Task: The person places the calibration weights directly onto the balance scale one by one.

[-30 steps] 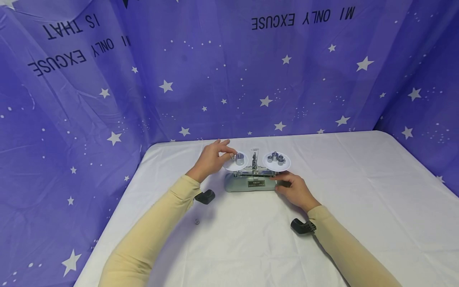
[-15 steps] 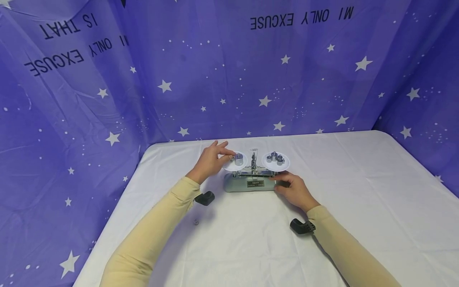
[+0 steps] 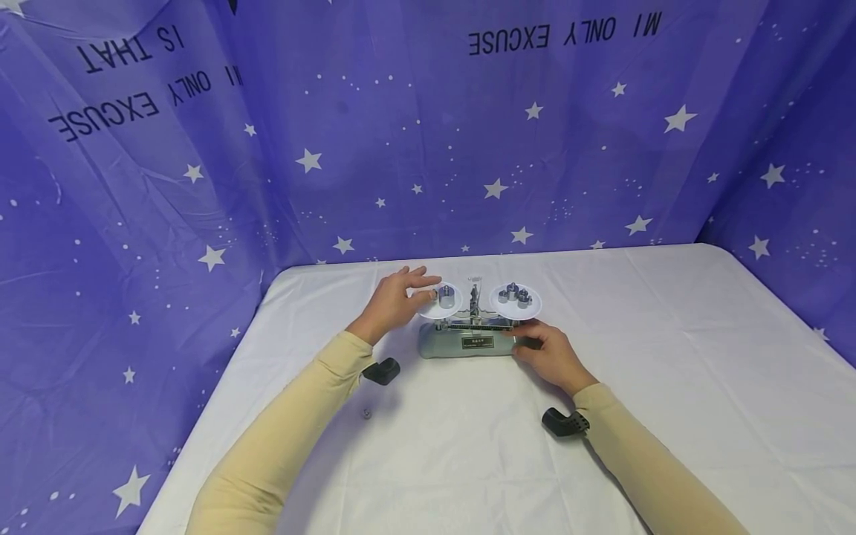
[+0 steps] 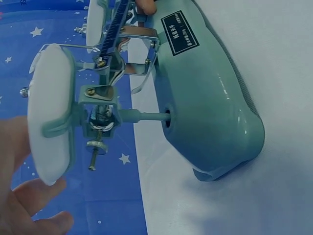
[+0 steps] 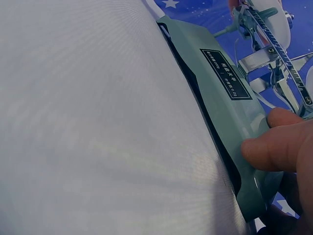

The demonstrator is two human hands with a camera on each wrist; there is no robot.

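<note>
A green-based balance scale (image 3: 435, 342) stands on the table, a metal beam and two white pans above its base. My left hand (image 3: 390, 303) is at the left pan (image 3: 431, 310), thumb and forefinger apart around a small weight (image 3: 435, 294) beside a large cylindrical weight (image 3: 446, 297). In the left wrist view the pan's underside (image 4: 51, 107) hides what lies between those fingers. My right hand (image 3: 551, 355) grips the right end of the green base (image 5: 215, 68), thumb on its front, forefinger near the beam. Several metal weights (image 3: 513, 293) sit on the right pan (image 3: 516, 315).
One tiny weight (image 3: 366, 414) lies on the white-covered table (image 3: 455, 461), near the left forearm. Black wrist mounts (image 3: 383, 371) jut from both sleeves. Purple curtains (image 3: 401, 148) with white stars enclose the table's back and sides.
The left forefinger and thumb have parted slightly beside the small weight on the left pan. The right hand stays on the scale base.
</note>
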